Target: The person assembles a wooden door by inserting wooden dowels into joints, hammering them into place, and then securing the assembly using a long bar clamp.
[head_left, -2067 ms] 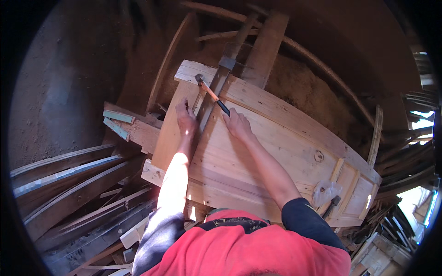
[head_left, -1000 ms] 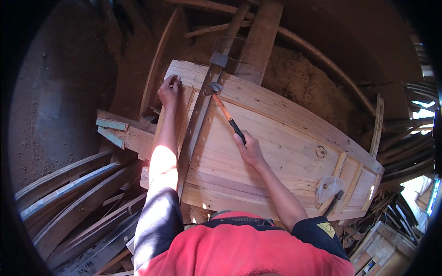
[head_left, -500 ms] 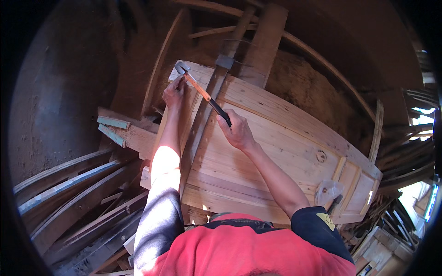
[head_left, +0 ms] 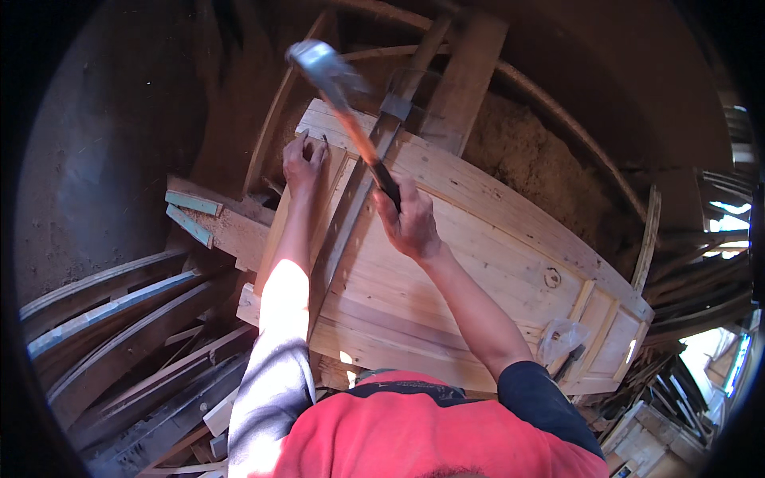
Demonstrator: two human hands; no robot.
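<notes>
My right hand (head_left: 414,223) is wrapped round the black grip of a hammer (head_left: 356,135). Its metal head, blurred by motion, is raised above the far left corner of a pale wooden door panel (head_left: 446,263). My left hand (head_left: 303,169) rests at that corner, on the end of the door's frame. Thumb and forefinger there are pinched at a small dark nail (head_left: 324,139); how far it sits in the wood I cannot tell. A long metal bar clamp (head_left: 351,203) lies across the door between my two hands.
A clear plastic bag (head_left: 561,338) lies on the door's near right part. Boards (head_left: 111,279) are stacked at the left, beside a plank with pale green end blocks (head_left: 191,203). Sawdust (head_left: 526,143) is heaped beyond the door, and more timber leans at the right.
The hammer head has risen from beside my left fingers to well above the corner. My left hand has stayed at the corner, its fingertips now showing.
</notes>
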